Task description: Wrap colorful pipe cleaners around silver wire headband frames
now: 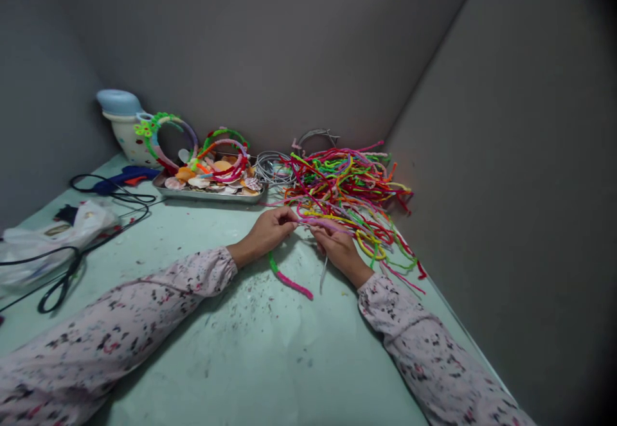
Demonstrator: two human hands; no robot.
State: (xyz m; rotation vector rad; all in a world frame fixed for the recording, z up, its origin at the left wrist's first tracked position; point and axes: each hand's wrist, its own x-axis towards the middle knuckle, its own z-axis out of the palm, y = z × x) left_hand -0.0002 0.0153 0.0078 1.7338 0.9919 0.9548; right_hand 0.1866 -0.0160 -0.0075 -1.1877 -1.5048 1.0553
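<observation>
Both hands pinch a thin headband close in front of the pile of pipe cleaners. My left hand (274, 230) is closed on it, thumb and forefinger together. Below that hand hangs the end wrapped in green and pink pipe cleaner (292, 281). My right hand (340, 246) is closed a short gap away, and a bare grey end of the headband (323, 276) sticks out under it. A pale lilac strand, seemingly a pipe cleaner, runs at the right fingers. The fingers hide exactly where it meets the band.
Behind the hands lies a heap of coloured pipe cleaners (347, 178), beside grey bare hoops (274, 168). A metal tray (212, 196) holds shells and wrapped headbands (176, 121). To the left are a white tumbler (128, 133), a blue tool (120, 178), a black cable (77, 259) and a plastic bag (43, 246).
</observation>
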